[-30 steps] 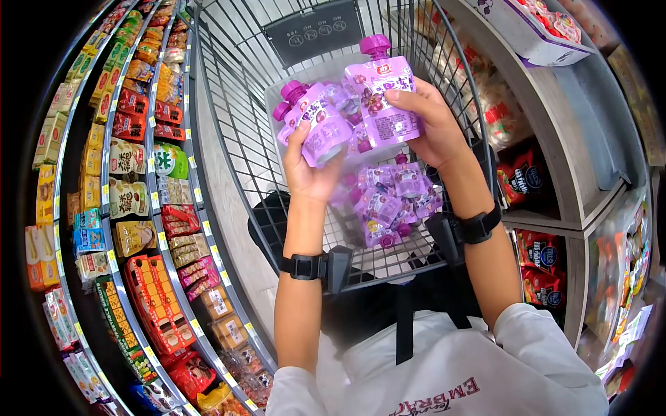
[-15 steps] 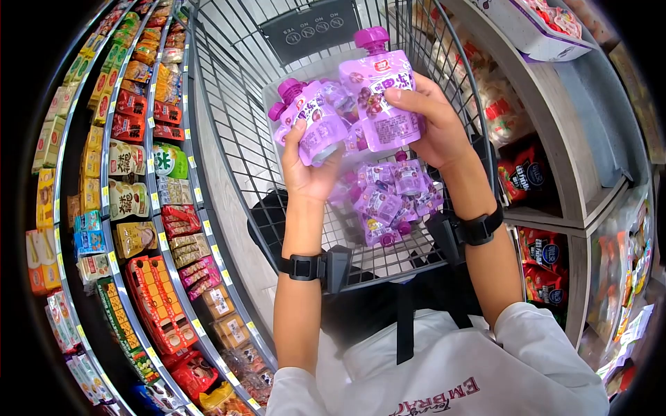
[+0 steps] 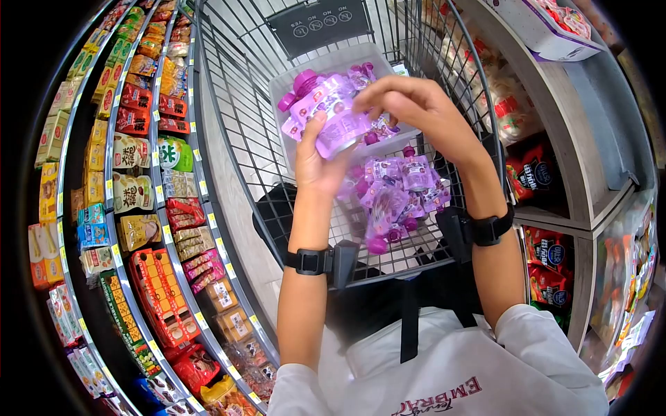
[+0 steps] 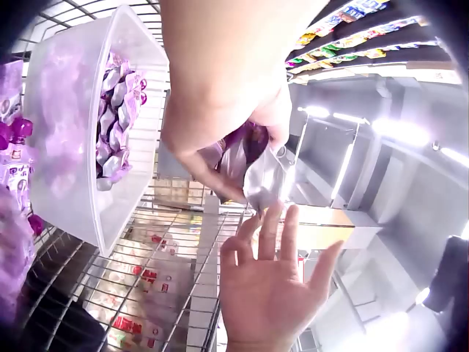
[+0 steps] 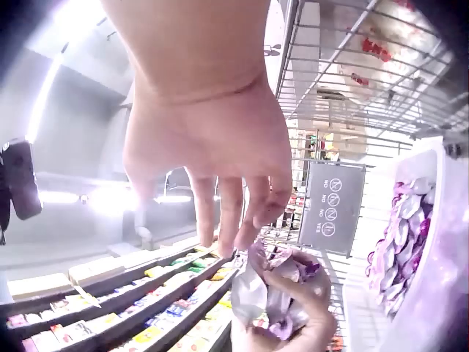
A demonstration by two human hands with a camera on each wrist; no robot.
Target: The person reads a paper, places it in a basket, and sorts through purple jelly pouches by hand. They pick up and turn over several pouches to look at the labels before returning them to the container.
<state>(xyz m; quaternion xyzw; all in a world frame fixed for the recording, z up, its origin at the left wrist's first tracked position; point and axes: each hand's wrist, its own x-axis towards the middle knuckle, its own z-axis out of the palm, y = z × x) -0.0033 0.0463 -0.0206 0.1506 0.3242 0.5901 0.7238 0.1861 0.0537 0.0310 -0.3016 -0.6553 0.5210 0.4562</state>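
My left hand (image 3: 316, 159) grips several purple grape-printed spout pouches (image 3: 329, 111) with magenta caps, its thumb across the front one. My right hand (image 3: 430, 114) has nothing in its grasp; its fingers (image 4: 270, 231) are spread and reach to the edge of the held pouches, as the left wrist view shows. Beneath both hands is a translucent plastic bin (image 4: 62, 95) with more pouches (image 5: 399, 242) stacked in it. Nearer my body, a heap of loose pouches (image 3: 420, 177) lies on the cart floor, with one pouch (image 3: 385, 211) cap-down on its near side.
The wire shopping cart (image 3: 239, 128) surrounds the bin, with a grey sign panel (image 3: 319, 31) at its far end. Snack shelves (image 3: 156, 208) run along the left. On the right stands a wooden display shelf (image 3: 548, 104) with red bags (image 3: 531, 170).
The pouch that my right hand held up has left it, and a pouch now lies on the near side of the heap. My right hand has moved left to the pouches in my left hand.
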